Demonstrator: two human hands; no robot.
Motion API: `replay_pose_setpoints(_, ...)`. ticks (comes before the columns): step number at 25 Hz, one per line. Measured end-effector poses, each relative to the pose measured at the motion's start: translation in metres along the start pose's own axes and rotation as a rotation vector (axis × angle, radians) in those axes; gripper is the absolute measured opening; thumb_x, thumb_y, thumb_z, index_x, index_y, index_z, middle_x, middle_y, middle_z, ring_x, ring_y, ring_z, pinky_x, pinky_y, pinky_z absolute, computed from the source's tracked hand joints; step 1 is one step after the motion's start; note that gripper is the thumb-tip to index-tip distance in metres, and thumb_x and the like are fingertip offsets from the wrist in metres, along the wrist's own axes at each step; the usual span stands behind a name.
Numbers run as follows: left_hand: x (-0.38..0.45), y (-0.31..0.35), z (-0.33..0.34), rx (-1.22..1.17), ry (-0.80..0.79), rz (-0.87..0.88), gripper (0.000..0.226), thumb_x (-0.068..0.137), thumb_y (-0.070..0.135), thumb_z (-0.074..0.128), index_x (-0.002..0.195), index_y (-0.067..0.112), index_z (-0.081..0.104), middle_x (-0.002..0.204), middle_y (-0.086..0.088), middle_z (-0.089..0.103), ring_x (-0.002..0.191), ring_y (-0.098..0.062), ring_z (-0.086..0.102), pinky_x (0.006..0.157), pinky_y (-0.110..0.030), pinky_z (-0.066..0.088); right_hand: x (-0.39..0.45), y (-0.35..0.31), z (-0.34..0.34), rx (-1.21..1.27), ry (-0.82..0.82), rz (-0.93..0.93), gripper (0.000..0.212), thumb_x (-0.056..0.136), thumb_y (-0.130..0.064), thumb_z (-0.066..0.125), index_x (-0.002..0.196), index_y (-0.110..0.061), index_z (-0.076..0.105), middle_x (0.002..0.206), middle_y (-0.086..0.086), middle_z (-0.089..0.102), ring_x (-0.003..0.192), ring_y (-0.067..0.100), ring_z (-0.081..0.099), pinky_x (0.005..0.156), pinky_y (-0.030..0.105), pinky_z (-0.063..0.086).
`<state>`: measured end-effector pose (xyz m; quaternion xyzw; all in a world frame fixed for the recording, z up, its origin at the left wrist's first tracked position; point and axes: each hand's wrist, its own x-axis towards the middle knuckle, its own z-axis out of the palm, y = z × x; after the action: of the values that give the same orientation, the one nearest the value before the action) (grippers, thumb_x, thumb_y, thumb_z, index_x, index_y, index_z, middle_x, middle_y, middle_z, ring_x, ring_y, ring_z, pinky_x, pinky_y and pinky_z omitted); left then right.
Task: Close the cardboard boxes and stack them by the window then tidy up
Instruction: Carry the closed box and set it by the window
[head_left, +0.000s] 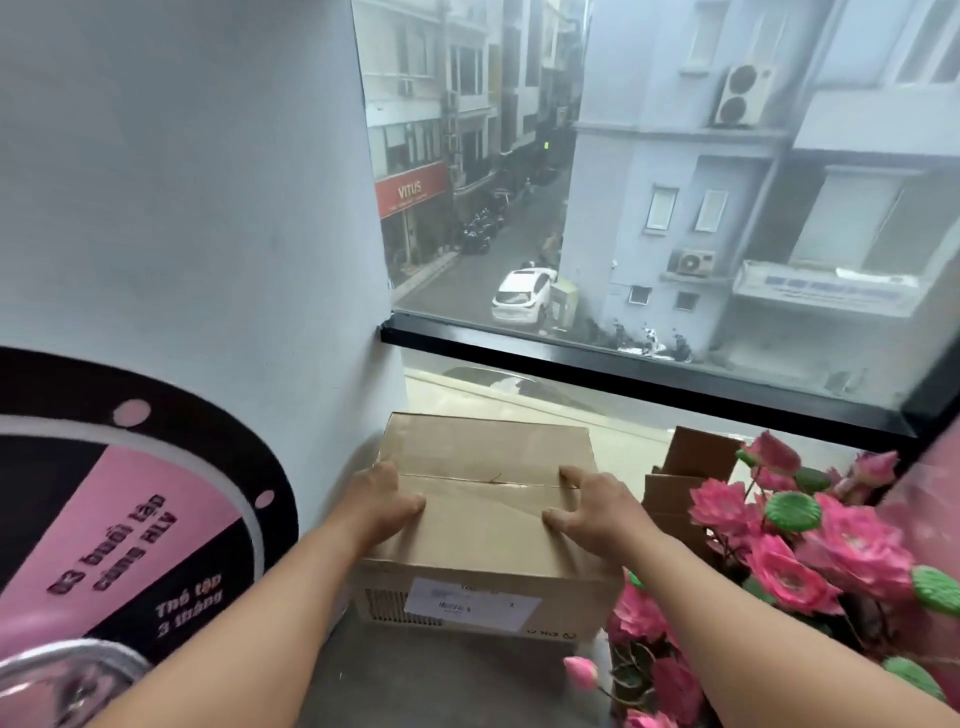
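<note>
Here the closed box (483, 499) sits on the floor just below the window (649, 208), against the wall. Both hands rest on its top, left hand (384, 501) and right hand (592, 506) at opposite edges, fingers (558, 519) loosely bent, pressing rather than gripping. Pink flowers (810, 551) stand right of the box.

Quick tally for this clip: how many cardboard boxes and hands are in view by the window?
Closed brown cardboard box with white label: 1
Open brown cardboard box behind the pink flowers: 1
Bare hands on the closed box: 2, left hand, right hand
Total: 4
</note>
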<state>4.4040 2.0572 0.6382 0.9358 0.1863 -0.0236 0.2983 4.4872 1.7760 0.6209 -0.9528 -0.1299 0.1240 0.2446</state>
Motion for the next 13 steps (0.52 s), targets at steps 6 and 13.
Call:
replay_pose_setpoints(6, 0.141, -0.016, -0.016, 0.032, -0.028, -0.062, 0.052, 0.079, 0.037, 0.065, 0.126, 0.018, 0.052, 0.116, -0.007, 0.065, 0.104, -0.027, 0.060, 0.091, -0.034, 0.050, 0.133, -0.022, 0.014, 0.030, -0.032, 0.001, 0.063, 0.076, -0.053, 0.066, 0.132, -0.028, 0.055, 0.129, 0.011, 0.059, 0.117, 0.030, 0.055, 0.095, 0.036, 0.044)
replay_pose_setpoints(13, 0.276, -0.034, -0.004, 0.032, -0.005, -0.161, 0.048, 0.077, 0.033, 0.065, 0.120, 0.020, 0.050, 0.104, 0.003, 0.057, 0.094, -0.022, 0.052, 0.079, -0.030, 0.042, 0.264, -0.028, 0.033, 0.031, -0.095, 0.036, 0.051, 0.079, -0.049, 0.063, 0.126, -0.032, 0.054, 0.119, 0.010, 0.055, 0.107, 0.032, 0.059, 0.087, 0.035, 0.047)
